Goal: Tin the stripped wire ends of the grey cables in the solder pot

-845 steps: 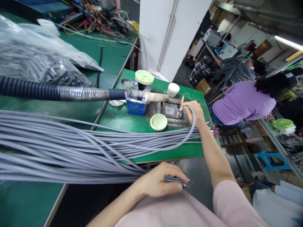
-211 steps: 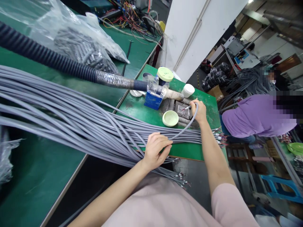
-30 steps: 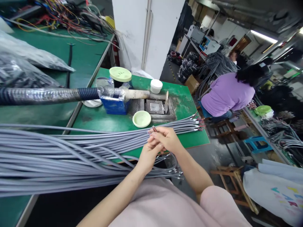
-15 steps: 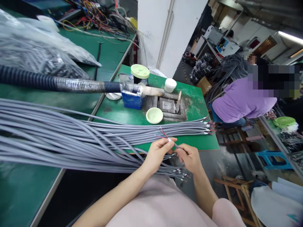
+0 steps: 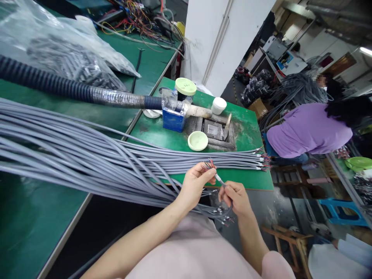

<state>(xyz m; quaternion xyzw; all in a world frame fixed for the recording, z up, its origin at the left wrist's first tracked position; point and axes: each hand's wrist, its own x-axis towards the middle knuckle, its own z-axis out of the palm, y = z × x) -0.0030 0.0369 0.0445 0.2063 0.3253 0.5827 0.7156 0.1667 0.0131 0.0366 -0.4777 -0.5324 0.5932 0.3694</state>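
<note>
My left hand [image 5: 195, 183] pinches the thin coloured wires [image 5: 209, 165] that fan out from the end of one grey cable. Below the wires, my right hand [image 5: 235, 195] is closed around the same grey cable [image 5: 222, 181], just under its white sleeve [image 5: 217, 177]. Behind my hands a bundle of grey cables [image 5: 186, 157] lies across the green table, with stripped ends [image 5: 263, 161] close to the table's right edge. More cable ends [image 5: 222, 213] hang below my hands, past the front edge.
A solder pot [image 5: 214, 130] set in the table has a scraper [image 5: 227, 127] on it. Around it are a hose nozzle [image 5: 200, 111], a blue box [image 5: 173, 119], a pale dish [image 5: 198, 141] and a white tub [image 5: 219, 105]. A co-worker in purple [image 5: 310, 128] sits at the right.
My left hand has shifted from the cable's sleeve up to its coloured wires, and the sleeve now shows between my hands. The view has turned slightly, moving the table items rightward.
</note>
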